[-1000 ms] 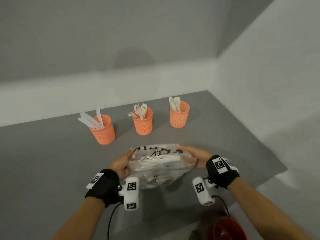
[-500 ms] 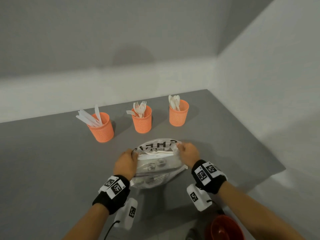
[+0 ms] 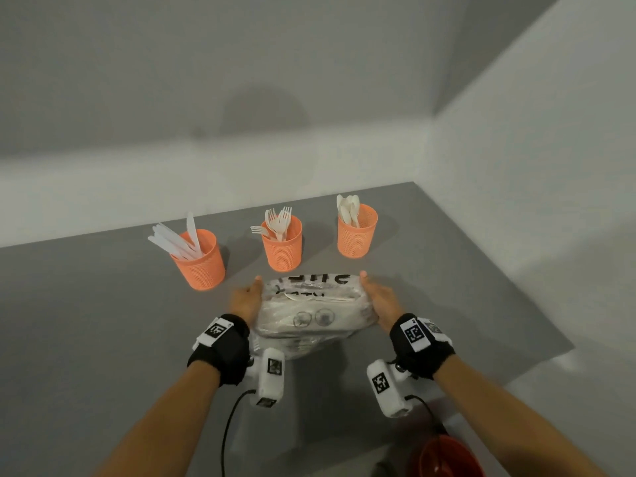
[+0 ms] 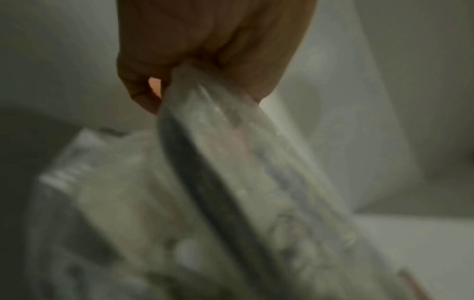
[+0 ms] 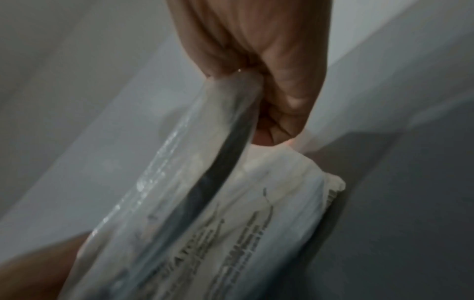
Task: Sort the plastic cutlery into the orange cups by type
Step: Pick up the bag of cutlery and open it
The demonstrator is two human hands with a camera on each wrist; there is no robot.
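Cutlery bag (image 3: 309, 311), its black lettering unreadable, is clamped by left hand (image 3: 245, 299) and right hand (image 3: 382, 301).

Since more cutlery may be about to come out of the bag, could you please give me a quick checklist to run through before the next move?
1. Left hand grips the plastic bag at its edge: ok.
2. Right hand grips the other edge: ok.
3. Bag mouth open enough to reach in: cannot tell, the wrist views are blurred.
4. Knife cup, fork cup and spoon cup upright on the table: ok.
5. Each cup holds one type only: ok, as far as visible.
6. A free hand to take out cutlery: not ok, both hold the bag.
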